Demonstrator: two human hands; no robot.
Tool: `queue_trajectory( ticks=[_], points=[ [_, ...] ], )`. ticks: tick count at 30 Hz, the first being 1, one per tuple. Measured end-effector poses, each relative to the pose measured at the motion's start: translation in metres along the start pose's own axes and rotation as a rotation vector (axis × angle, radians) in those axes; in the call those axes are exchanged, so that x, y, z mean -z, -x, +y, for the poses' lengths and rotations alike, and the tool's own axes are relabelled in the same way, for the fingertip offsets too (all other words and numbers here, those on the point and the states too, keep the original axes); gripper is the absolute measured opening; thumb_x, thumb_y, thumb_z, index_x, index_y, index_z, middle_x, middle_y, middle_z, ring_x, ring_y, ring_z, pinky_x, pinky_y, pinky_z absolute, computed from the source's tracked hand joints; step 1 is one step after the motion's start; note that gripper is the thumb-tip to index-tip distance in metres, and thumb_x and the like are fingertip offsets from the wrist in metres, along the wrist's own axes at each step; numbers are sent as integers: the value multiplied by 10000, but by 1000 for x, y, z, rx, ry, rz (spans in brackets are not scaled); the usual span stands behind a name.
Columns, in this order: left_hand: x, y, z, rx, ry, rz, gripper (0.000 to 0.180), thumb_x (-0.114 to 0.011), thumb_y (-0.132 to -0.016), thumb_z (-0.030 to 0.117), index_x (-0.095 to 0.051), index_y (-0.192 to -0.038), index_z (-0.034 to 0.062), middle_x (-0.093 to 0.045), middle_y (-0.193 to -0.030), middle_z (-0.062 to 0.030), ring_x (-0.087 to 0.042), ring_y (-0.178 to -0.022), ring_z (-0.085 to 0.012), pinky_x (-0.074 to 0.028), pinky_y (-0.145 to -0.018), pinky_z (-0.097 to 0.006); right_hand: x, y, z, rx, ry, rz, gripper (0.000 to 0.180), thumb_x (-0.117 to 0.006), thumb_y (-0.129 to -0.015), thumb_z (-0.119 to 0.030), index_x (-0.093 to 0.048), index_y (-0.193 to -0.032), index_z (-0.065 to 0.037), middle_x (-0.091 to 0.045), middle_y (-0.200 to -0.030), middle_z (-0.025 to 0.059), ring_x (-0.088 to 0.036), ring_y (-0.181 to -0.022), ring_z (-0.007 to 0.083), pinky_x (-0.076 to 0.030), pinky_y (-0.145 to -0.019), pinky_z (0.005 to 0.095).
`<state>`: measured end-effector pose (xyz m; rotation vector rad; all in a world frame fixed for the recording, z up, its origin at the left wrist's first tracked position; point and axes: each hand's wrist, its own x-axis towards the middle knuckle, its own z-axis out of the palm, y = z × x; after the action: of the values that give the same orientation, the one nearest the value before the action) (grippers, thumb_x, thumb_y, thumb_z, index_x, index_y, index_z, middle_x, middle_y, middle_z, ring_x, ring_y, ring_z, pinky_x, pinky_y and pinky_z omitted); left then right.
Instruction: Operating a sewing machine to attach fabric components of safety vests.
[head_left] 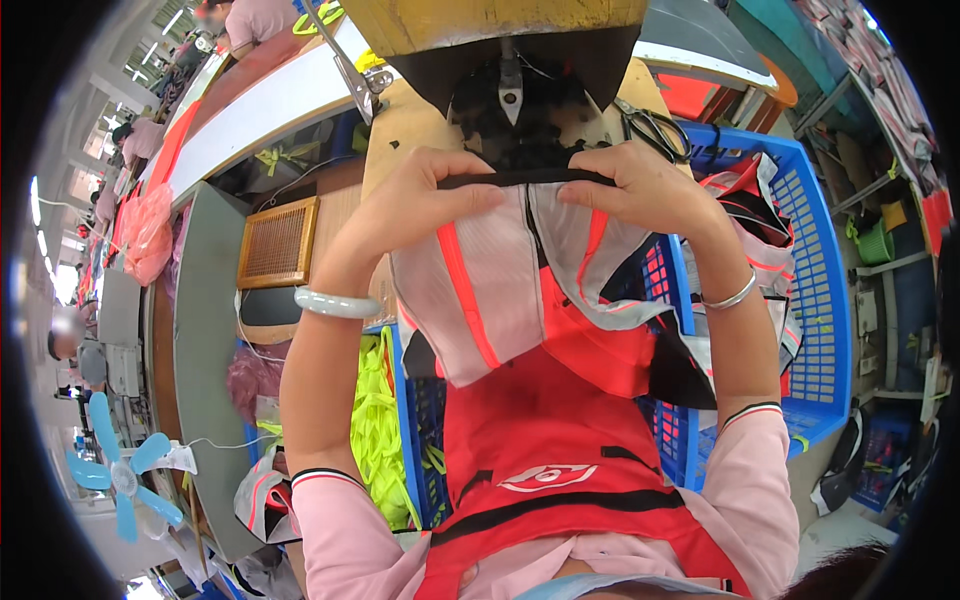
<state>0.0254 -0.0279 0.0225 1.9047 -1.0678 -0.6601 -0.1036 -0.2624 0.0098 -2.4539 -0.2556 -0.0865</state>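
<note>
My left hand and my right hand pinch the black upper edge of a sewn fabric piece, thumbs on the near side. Its panels are pale grey with bright coral stripes, a dark seam down the middle, and red and black parts lower down. The piece hangs toward my red apron, which is behind its lower part. Just beyond the held edge stands a machine with a worn yellow top and a pointed metal part. Black scissors lie on the worktop, beyond my right hand.
A blue plastic basket with similar pieces stands at my right. Neon yellow straps fill a container at my left, near a wood-framed mesh panel. A light blue fan is at far left. Other people sit in the back left.
</note>
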Motion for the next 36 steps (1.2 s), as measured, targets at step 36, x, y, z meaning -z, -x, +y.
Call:
queue_trajectory(
  ticks=[36],
  points=[
    [19, 48, -50, 219, 172, 265, 287, -646, -892, 231, -660, -979, -42, -626, -825, 7, -541, -765, -58, -436, -674, -220, 57, 97, 24, -111, -152, 211, 346, -632, -909, -213, -606, -1114, 64, -594, -811, 38, -530, -779, 84, -435, -694, 242]
  ],
)
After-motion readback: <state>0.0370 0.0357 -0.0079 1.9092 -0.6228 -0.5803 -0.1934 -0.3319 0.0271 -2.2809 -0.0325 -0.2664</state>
